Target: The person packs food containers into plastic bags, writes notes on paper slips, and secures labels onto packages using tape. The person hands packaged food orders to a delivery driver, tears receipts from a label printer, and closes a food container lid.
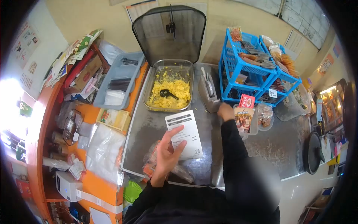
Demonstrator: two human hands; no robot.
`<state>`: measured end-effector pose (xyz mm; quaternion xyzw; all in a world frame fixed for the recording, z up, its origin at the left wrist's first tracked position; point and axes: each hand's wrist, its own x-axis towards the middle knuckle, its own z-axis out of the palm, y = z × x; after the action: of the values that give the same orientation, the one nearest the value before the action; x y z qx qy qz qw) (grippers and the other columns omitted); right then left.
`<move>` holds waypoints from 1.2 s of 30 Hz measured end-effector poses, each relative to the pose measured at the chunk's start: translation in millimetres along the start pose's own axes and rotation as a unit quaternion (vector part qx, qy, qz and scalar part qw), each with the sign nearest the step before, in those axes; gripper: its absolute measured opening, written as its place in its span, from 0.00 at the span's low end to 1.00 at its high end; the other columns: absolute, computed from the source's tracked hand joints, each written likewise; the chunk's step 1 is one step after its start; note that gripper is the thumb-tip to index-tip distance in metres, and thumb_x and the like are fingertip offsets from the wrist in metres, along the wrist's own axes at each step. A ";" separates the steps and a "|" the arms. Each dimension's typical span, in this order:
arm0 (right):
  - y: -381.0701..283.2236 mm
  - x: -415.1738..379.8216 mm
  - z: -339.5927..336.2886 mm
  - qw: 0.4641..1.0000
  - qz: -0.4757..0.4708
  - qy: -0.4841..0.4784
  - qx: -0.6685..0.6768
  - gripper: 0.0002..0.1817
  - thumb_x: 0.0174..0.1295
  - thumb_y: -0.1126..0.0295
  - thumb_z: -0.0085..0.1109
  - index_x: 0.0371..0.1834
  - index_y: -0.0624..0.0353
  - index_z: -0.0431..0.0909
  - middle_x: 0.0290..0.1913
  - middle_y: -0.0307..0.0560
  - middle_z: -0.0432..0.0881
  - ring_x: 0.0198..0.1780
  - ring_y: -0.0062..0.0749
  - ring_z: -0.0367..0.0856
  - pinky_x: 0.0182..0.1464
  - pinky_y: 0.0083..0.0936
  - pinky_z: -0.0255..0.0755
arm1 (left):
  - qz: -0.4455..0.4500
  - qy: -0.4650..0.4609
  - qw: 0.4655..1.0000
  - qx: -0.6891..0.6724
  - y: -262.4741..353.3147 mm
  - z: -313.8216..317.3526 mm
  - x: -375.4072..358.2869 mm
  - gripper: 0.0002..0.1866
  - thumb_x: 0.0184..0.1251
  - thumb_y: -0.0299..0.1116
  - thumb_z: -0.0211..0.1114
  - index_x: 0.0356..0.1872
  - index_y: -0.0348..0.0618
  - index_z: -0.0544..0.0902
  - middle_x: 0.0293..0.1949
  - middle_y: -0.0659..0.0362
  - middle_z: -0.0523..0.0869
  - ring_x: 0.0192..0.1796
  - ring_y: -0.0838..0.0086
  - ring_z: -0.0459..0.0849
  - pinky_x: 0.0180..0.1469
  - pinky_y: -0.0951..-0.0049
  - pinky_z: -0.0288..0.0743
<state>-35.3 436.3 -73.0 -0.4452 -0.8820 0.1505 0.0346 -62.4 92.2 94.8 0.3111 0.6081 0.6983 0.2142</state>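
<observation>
A printed receipt (192,140) is in my left hand (166,158), with the index finger and thumb spread across its face and the other fingers hidden behind it. Under that hand lie clear plastic packets (151,158) with orange parts. My right hand (225,111) is curled at the front end of a grey tape dispenser (209,91); its fingertips are hidden. Beyond the receipt stands a clear container (149,103) of chopped yellow food (179,91), a black spoon (168,94) resting in it. Its dark lid (149,35) is raised upright.
Blue stacked baskets (233,80) with packets stand at the right, behind a tub holding leaflets (244,119). On the orange counter at left are a grey tray (99,95), plastic bags (102,153) and a white printer (69,186). A black round lid (312,153) is far right.
</observation>
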 end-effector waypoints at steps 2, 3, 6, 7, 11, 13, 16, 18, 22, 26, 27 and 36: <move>-4.9 -18.3 -7.2 0.996 -0.062 -0.014 0.064 0.08 0.55 0.66 0.60 0.34 0.57 0.84 0.39 0.55 0.86 0.44 0.49 0.86 0.48 0.39 0.79 | 0.002 -0.004 1.000 0.018 -2.9 -8.6 2.6 0.26 0.63 0.13 0.62 0.64 0.34 0.72 0.58 0.53 0.77 0.59 0.74 0.77 0.62 0.73 0.71; -16.3 -31.4 -11.1 0.986 -0.092 -0.003 0.141 0.06 0.56 0.68 0.60 0.34 0.54 0.84 0.36 0.51 0.86 0.43 0.46 0.87 0.48 0.36 0.79 | 0.003 0.005 1.000 0.009 -6.0 -12.3 2.8 0.27 0.63 0.14 0.62 0.65 0.35 0.72 0.58 0.54 0.77 0.59 0.74 0.77 0.61 0.74 0.71; -60.8 -90.4 -82.6 0.912 -0.206 -0.041 0.351 0.03 0.63 0.70 0.60 0.37 0.52 0.83 0.43 0.41 0.82 0.59 0.37 0.75 0.60 0.33 0.67 | 0.000 0.022 1.000 -0.017 -18.3 -24.5 5.6 0.29 0.63 0.14 0.62 0.67 0.38 0.70 0.59 0.54 0.77 0.60 0.74 0.77 0.60 0.75 0.72; -79.3 -121.6 -119.7 0.907 -0.249 -0.003 0.340 0.04 0.66 0.70 0.59 0.37 0.56 0.82 0.50 0.41 0.80 0.66 0.35 0.68 0.68 0.33 0.59 | -0.003 0.028 0.999 -0.027 -21.5 -29.2 6.2 0.30 0.63 0.14 0.61 0.68 0.38 0.69 0.59 0.54 0.77 0.60 0.74 0.77 0.60 0.75 0.71; -98.6 -172.7 -168.4 0.777 -0.275 -0.178 0.538 0.06 0.62 0.68 0.66 0.41 0.54 0.84 0.69 0.48 0.64 0.74 0.43 0.54 0.71 0.40 0.54 | -0.001 0.010 1.000 -0.015 -19.2 -41.4 7.0 0.33 0.63 0.13 0.60 0.71 0.38 0.64 0.62 0.52 0.75 0.63 0.72 0.75 0.64 0.72 0.69; -115.5 -188.1 -183.7 0.714 -0.296 -0.230 0.591 0.08 0.60 0.69 0.67 0.42 0.54 0.84 0.72 0.49 0.60 0.75 0.45 0.54 0.71 0.42 0.54 | 0.033 -0.003 0.999 -0.021 -16.6 -41.9 7.4 0.37 0.62 0.12 0.60 0.73 0.38 0.59 0.64 0.52 0.72 0.65 0.71 0.73 0.66 0.71 0.67; -148.1 -197.9 -189.7 0.724 -0.328 -0.227 0.563 0.10 0.58 0.71 0.68 0.42 0.58 0.83 0.73 0.50 0.58 0.75 0.46 0.55 0.74 0.43 0.50 | 0.070 -0.021 0.997 -0.030 -7.9 -38.0 5.9 0.42 0.62 0.11 0.59 0.75 0.39 0.50 0.66 0.50 0.70 0.66 0.69 0.71 0.67 0.69 0.66; -167.7 -188.2 -176.0 0.799 -0.350 -0.118 0.475 0.11 0.57 0.71 0.69 0.44 0.55 0.84 0.72 0.51 0.60 0.74 0.45 0.56 0.73 0.43 0.52 | 0.076 -0.036 0.996 -0.042 -1.1 -40.1 1.9 0.45 0.61 0.11 0.59 0.76 0.40 0.46 0.67 0.50 0.69 0.67 0.69 0.71 0.67 0.69 0.67; -193.0 -170.4 -131.4 0.805 -0.324 -0.088 0.489 0.15 0.54 0.74 0.70 0.46 0.54 0.84 0.69 0.51 0.61 0.70 0.40 0.62 0.66 0.36 0.63 | 0.018 -0.055 0.994 -0.093 15.1 -59.3 -9.1 0.47 0.61 0.11 0.60 0.76 0.40 0.41 0.68 0.48 0.67 0.64 0.69 0.75 0.64 0.69 0.69; -204.4 -178.8 -74.7 0.772 -0.189 -0.128 0.594 0.09 0.58 0.70 0.69 0.41 0.55 0.85 0.63 0.47 0.71 0.62 0.32 0.72 0.56 0.31 0.71 | -0.074 -0.007 0.997 -0.011 -20.3 -129.7 -47.4 0.43 0.62 0.15 0.62 0.75 0.40 0.49 0.62 0.48 0.75 0.57 0.71 0.81 0.53 0.71 0.79; -203.4 -177.3 -47.0 0.780 -0.152 -0.114 0.596 0.07 0.59 0.69 0.69 0.40 0.55 0.86 0.61 0.46 0.74 0.61 0.31 0.73 0.55 0.31 0.72 | -0.130 0.022 0.991 -0.024 -15.3 -135.3 -53.2 0.37 0.62 0.17 0.63 0.72 0.40 0.58 0.59 0.50 0.78 0.55 0.71 0.82 0.49 0.73 0.80; -175.5 -220.3 72.5 0.970 -0.035 0.048 0.237 0.11 0.50 0.60 0.73 0.37 0.46 0.86 0.51 0.46 0.75 0.56 0.44 0.72 0.54 0.49 0.66 | -0.259 0.123 0.908 0.306 -95.0 -136.2 -121.2 0.25 0.62 0.37 0.71 0.59 0.44 0.76 0.50 0.50 0.83 0.41 0.74 0.87 0.35 0.73 0.76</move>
<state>-52.9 145.9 -74.0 -0.3996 -0.8338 0.3320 0.1869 -77.9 -71.4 -28.8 0.1043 0.8726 0.4309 0.2050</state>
